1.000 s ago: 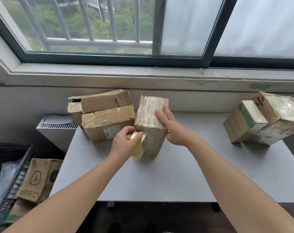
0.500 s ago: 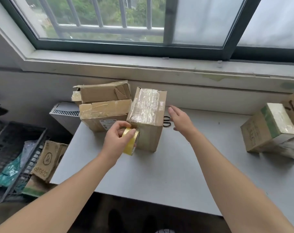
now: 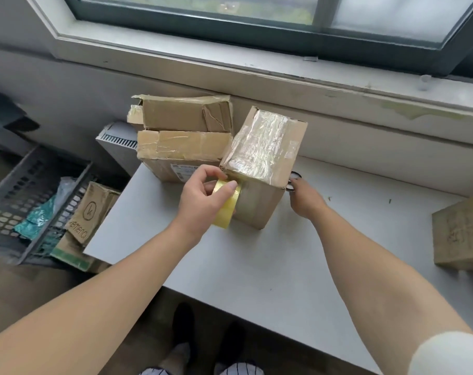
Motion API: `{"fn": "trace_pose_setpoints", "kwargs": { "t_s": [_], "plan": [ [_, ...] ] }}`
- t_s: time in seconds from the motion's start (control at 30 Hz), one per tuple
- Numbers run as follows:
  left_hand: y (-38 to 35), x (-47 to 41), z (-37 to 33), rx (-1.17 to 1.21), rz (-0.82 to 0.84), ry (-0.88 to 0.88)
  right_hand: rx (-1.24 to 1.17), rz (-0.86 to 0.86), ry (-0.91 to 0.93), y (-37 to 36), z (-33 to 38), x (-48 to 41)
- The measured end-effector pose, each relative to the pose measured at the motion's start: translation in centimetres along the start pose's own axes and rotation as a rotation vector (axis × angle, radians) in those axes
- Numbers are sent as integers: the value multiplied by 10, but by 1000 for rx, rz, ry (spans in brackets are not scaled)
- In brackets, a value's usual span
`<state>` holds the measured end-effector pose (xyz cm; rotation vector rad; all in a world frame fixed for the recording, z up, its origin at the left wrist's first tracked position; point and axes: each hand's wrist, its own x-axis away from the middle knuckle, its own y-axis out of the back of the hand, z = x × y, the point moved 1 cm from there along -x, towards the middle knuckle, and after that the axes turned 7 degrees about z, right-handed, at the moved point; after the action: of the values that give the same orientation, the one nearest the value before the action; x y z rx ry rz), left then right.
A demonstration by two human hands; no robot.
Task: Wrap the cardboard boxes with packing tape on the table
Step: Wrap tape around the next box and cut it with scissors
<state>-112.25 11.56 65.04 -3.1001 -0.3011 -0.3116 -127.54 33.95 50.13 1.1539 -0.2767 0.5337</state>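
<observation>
Head view: the upright cardboard box [image 3: 262, 158] stands toward the far left of the grey table [image 3: 257, 266], its top shiny with crinkled clear tape over brown card. The left hand [image 3: 203, 201] curls round a yellow tape roll [image 3: 227, 209] held against the box's near-left face. The right hand [image 3: 304, 198] lies at black scissors [image 3: 295, 180] behind the box's right corner, fingers hidden, so its grip cannot be told.

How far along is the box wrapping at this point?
Done: the upright box has its top covered in shiny tape. In hand: the left hand holds the tape roll against its side while the right hand is at the scissors behind it. Likely left: cutting the roll free; the stacked boxes show bare cardboard.
</observation>
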Motion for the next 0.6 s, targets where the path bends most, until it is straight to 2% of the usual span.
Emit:
{"fn": "trace_pose_setpoints", "kwargs": {
  "t_s": [0.1,0.27,0.5,0.6],
  "plan": [
    [-5,-9,0,7,7,-9,103,31,30,-2,-2,-19],
    [-6,-16,-1,31,-1,-20,244,164,-98,-10,-5,-19],
    [-2,-15,0,51,-1,-15,423,-120,-242,-7,-38,26],
    [-4,-16,2,53,1,-10,240,-150,-343,-15,-57,45]
  ]
}}
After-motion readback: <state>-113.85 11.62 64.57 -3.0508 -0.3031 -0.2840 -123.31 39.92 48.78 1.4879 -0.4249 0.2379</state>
